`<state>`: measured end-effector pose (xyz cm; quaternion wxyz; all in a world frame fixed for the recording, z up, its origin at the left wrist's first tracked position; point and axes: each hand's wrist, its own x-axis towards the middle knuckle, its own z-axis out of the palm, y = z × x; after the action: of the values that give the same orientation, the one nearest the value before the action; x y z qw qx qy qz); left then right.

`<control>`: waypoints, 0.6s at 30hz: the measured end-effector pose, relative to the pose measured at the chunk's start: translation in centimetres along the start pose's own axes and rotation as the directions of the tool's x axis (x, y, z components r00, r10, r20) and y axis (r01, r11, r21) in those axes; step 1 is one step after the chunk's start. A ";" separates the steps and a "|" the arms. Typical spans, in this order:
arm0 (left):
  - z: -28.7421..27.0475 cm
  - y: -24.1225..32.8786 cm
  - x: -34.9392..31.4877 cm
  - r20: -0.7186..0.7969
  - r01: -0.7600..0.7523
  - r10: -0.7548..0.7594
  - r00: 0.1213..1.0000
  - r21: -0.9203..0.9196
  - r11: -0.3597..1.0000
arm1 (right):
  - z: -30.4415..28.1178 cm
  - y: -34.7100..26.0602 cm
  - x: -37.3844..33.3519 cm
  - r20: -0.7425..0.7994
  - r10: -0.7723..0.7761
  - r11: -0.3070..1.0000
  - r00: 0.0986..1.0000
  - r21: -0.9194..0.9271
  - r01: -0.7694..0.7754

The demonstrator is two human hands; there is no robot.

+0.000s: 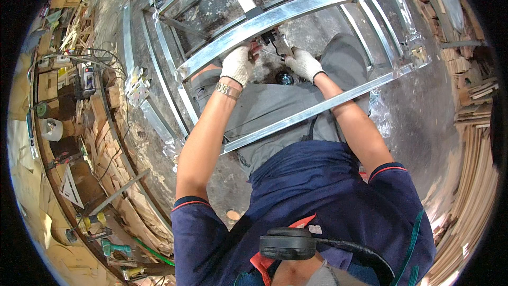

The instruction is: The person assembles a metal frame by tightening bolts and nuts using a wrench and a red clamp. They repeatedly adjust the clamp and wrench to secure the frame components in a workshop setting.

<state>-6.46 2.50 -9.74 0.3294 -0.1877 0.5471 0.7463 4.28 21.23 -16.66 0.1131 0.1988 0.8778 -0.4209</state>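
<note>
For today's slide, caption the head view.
Two gloved hands, left and right, hold a small dark tool against a metal frame.

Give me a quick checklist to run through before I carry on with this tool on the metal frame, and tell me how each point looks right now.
1. Gloves on both hands: ok. The left hand and right hand both wear white work gloves.
2. Two-handed hold on the small dark tool: ok, both hands are at it.
3. Tool set against the shiny metal bar: ok, it sits right under the bar.
4. Thin cable at the tool kept out of the way: cannot tell, it runs between the hands.
5. Frame steady: cannot tell; the lower rail crosses over the thighs.
6. Wristwatch on the left wrist: not ok, uncovered near the work.
</note>
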 end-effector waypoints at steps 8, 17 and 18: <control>-0.9 -0.6 0.5 0.111 0.037 -0.051 0.992 0.126 0.991 | 0.1 0.0 0.0 0.008 0.019 0.999 1.000 0.036 -0.020; -0.6 -0.6 0.7 0.061 0.117 -0.133 0.989 0.219 0.969 | 0.2 0.4 0.4 0.005 -0.037 0.999 0.999 -0.008 0.037; -0.6 -0.7 0.8 0.071 0.084 -0.101 0.992 0.203 0.976 | 0.4 0.7 0.5 0.011 -0.030 1.000 0.999 0.005 0.030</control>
<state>-6.56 2.31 -10.95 0.4028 -0.1486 0.5959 0.6786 4.16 21.50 -17.59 0.1111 0.1834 0.8792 -0.4255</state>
